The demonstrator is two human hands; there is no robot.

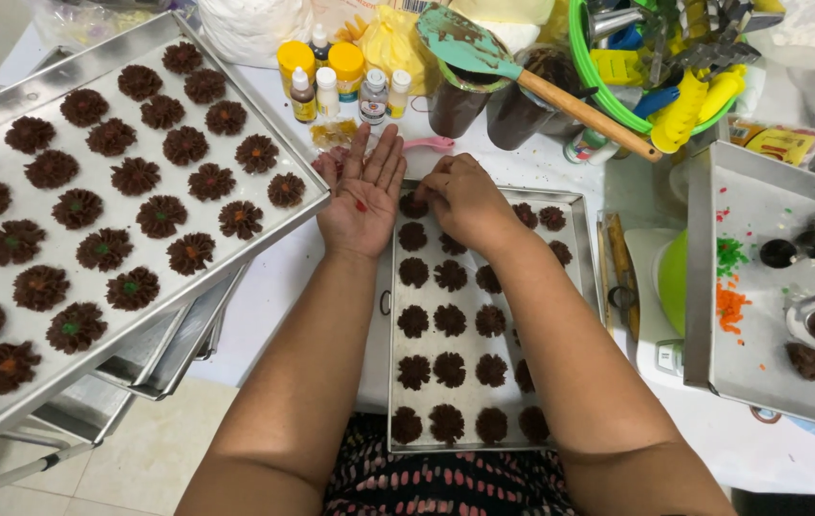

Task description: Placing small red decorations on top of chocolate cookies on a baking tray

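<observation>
Over cookie tray (584,205): left hand (366,196) flat open; right hand (465,199) pinched on cookie (414,204); bottles (345,86) beyond.

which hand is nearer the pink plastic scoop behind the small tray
Left. The left hand, palm up, has its fingertips just below the pink plastic scoop; the right hand is lower, over the small metal tray of dark cookies.

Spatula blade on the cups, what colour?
Teal spatula blade, smeared with brown batter; head view.
</observation>
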